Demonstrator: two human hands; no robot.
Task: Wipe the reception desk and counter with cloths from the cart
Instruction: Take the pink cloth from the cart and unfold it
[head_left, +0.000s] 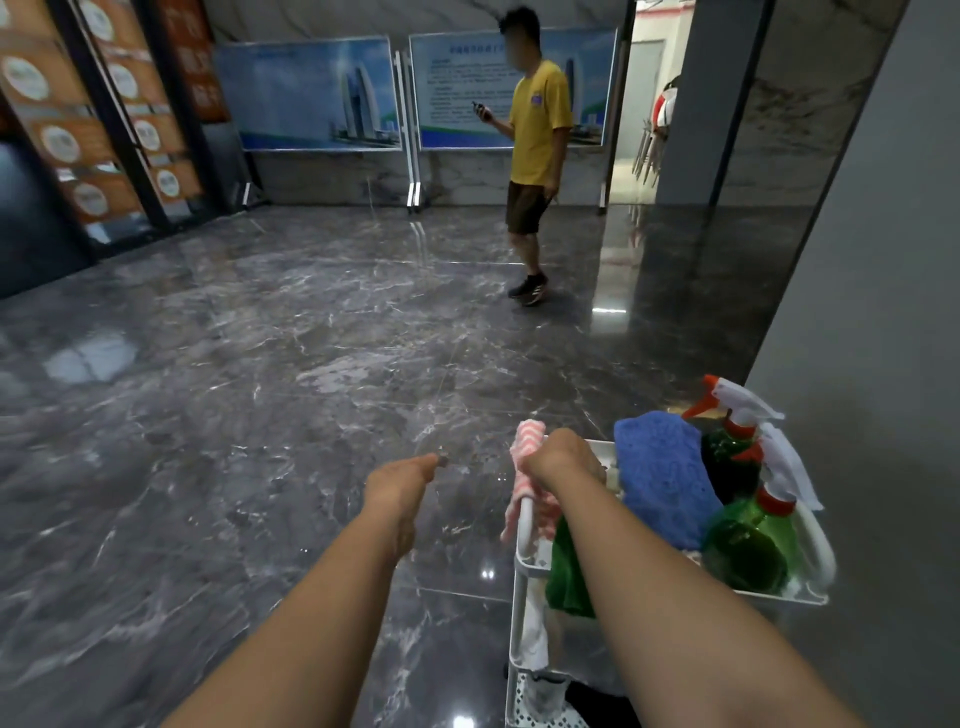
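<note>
A white cart (524, 561) stands at the lower right. In its top tray lie a blue cloth (660, 478), a green cloth (569, 577) and green spray bottles (748, 545) with orange-and-white triggers. A pink-and-white striped cloth (527, 441) hangs over the cart's left handle. My right hand (561, 457) grips that handle, over the pink cloth. My left hand (402, 480) hangs in the air left of the cart, above the floor, fingers pointing forward and holding nothing. No reception desk or counter is in view.
Dark glossy marble floor (260, 364) stretches ahead. A person in a yellow shirt (537, 124) stands at the far middle right, holding a phone. Two display boards (311, 93) stand against the back wall. A grey wall (883, 260) runs along the right; a doorway lies beyond.
</note>
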